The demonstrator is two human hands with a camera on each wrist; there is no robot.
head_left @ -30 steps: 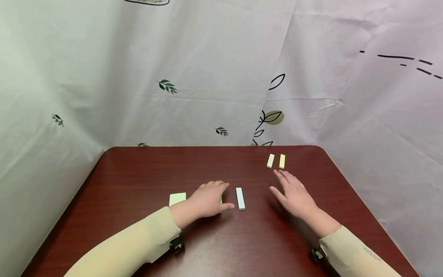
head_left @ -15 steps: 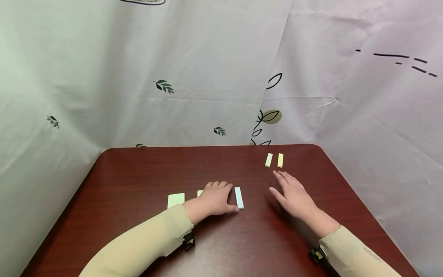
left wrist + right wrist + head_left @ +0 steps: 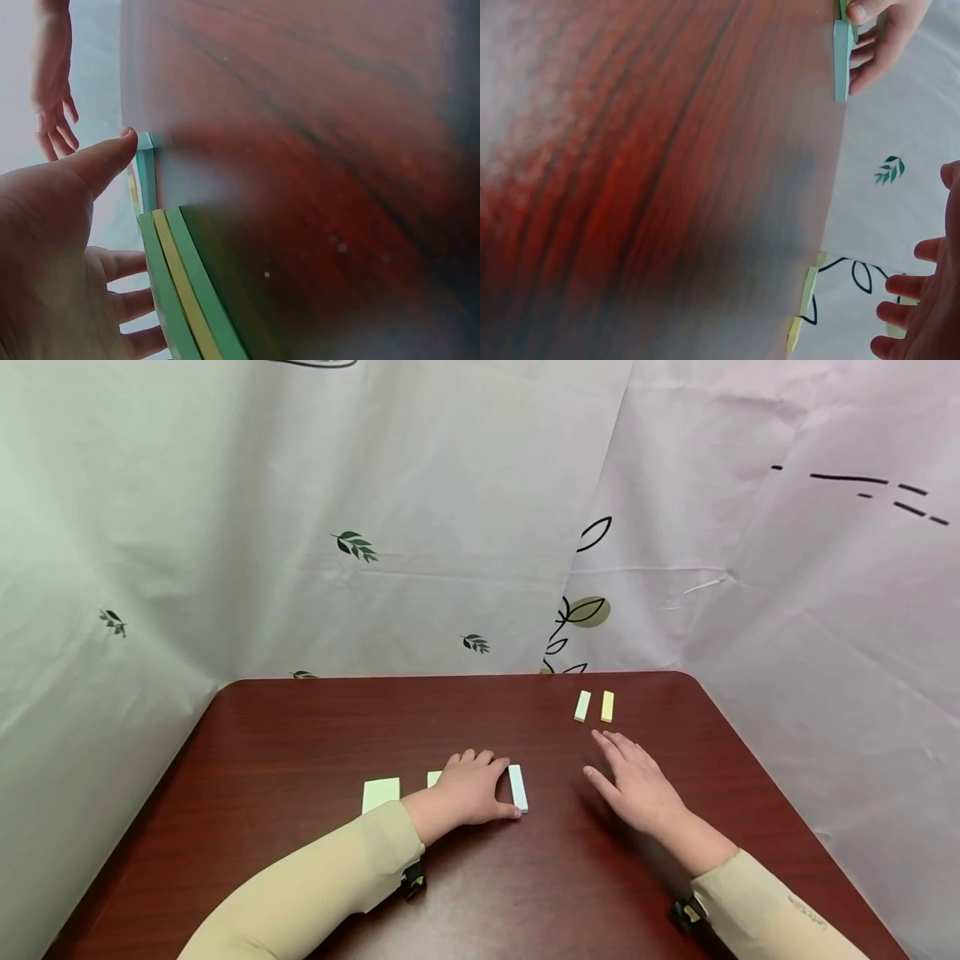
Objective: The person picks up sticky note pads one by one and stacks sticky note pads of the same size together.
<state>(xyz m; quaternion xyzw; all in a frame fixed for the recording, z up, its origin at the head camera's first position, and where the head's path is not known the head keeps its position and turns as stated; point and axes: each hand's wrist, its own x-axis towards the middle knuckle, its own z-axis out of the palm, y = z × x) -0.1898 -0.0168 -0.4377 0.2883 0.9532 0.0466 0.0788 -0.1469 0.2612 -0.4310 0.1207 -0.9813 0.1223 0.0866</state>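
My left hand (image 3: 471,793) is beside the light blue block (image 3: 518,789), a slim stick lying on the table. Its thumb tip is right at the block's near end and its index fingertip at the far end, the fingers spread. In the left wrist view the same thumb (image 3: 112,157) reaches the end of the block (image 3: 148,180). Layered green and yellow slabs (image 3: 186,292) lie close to that palm. My right hand (image 3: 641,785) hovers with spread fingers and holds nothing. Just beyond its fingertips lie a pale green block (image 3: 582,706) and a yellow block (image 3: 607,707).
A pale green square piece (image 3: 381,793) lies left of my left wrist. Another pale piece (image 3: 432,778) is mostly hidden behind that hand. The dark red wooden table (image 3: 315,727) ends at a white patterned cloth (image 3: 450,527) at the back and sides.
My left hand has moved right, away from the pale pieces, up to the light blue block. One pale piece has come partly into view behind it. My right hand has stayed in place.
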